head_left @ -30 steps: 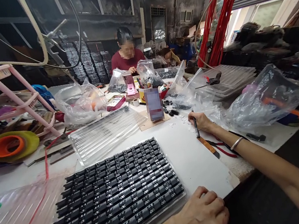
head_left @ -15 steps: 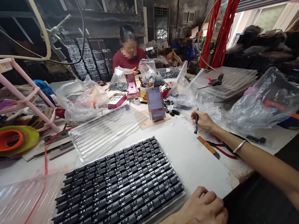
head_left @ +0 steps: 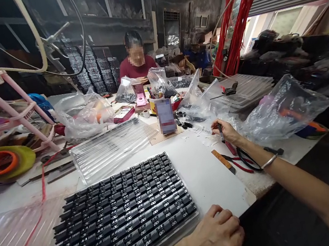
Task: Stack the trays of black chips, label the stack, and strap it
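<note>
My right hand (head_left: pixel 227 130) reaches out over the white table (head_left: pixel 205 174) and grips a thin black pen-like tool (head_left: pixel 221 133), held nearly upright beside clear plastic bags (head_left: pixel 281 110). My left hand (head_left: pixel 218 235) rests with curled fingers on the table's near edge, touching the corner of a clear tray (head_left: pixel 195 220) filled with rows of several small black parts (head_left: pixel 119 213). It holds nothing that I can see.
Red-handled pliers (head_left: pixel 239 161) and a brown strip (head_left: pixel 223 160) lie by my right wrist. An empty ribbed clear tray (head_left: pixel 112 146) sits behind the full one. A pink rack (head_left: pixel 18 108) stands at left. A person in a red top (head_left: pixel 138 62) works at the far end.
My right hand turned the black tool from slanted to nearly upright and shifted slightly right. My left hand stayed put. The view drifted a little.
</note>
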### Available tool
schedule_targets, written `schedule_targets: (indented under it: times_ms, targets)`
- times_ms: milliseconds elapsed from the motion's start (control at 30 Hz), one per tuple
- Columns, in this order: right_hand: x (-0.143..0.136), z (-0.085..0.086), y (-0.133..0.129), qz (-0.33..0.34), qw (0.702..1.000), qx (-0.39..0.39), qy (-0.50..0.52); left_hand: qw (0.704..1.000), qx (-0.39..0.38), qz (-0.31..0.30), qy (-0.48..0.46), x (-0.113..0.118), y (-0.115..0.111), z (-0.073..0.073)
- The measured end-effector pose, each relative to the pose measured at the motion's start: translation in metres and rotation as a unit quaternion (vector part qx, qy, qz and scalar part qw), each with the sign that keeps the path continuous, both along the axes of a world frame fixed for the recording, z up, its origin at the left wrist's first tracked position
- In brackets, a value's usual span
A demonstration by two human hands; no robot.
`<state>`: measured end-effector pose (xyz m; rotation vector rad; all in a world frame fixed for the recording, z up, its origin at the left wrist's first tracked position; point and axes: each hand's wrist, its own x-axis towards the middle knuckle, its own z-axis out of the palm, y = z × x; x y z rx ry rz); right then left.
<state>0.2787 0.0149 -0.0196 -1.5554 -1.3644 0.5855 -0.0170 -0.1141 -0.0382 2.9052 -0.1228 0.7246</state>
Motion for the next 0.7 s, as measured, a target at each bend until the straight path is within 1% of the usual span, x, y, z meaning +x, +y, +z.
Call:
schedule_targets:
  times_ms: [133, 233, 300, 367, 433, 533, 600, 700]
  targets:
    - [-0.012, 0.011, -0.009, 0.024, 1.000, 0.008, -0.007, 1.000, 0.008, 0.002, 0.010, 0.001, 0.000, 0.000]
    - [-0.023, 0.016, -0.025, 0.062, 0.997, -0.003, -0.055, 1.000, 0.001, 0.004, -0.007, 0.002, 0.000, -0.001]
    - [-0.031, 0.013, -0.036, 0.089, 0.991, -0.011, -0.104, 1.000, -0.006, 0.004, -0.017, 0.002, 0.000, -0.001]
    - [-0.038, 0.006, -0.043, 0.099, 0.984, -0.012, -0.149, 1.000, -0.007, 0.002, -0.011, 0.001, 0.000, 0.000]
    - [-0.044, -0.003, -0.042, 0.089, 0.980, -0.008, -0.180, 1.000, -0.002, 0.001, 0.008, 0.000, 0.000, 0.000]
    - [-0.049, -0.010, -0.027, 0.055, 0.978, 0.008, -0.202, 1.000, 0.011, 0.002, 0.029, -0.001, 0.000, -0.002]
    - [-0.049, -0.008, -0.017, 0.037, 0.978, 0.026, -0.205, 0.999, 0.015, 0.003, 0.030, -0.001, 0.000, -0.004]
    - [-0.040, 0.005, -0.007, -0.004, 0.979, 0.068, -0.192, 0.999, 0.017, 0.002, 0.029, -0.001, 0.000, -0.004]
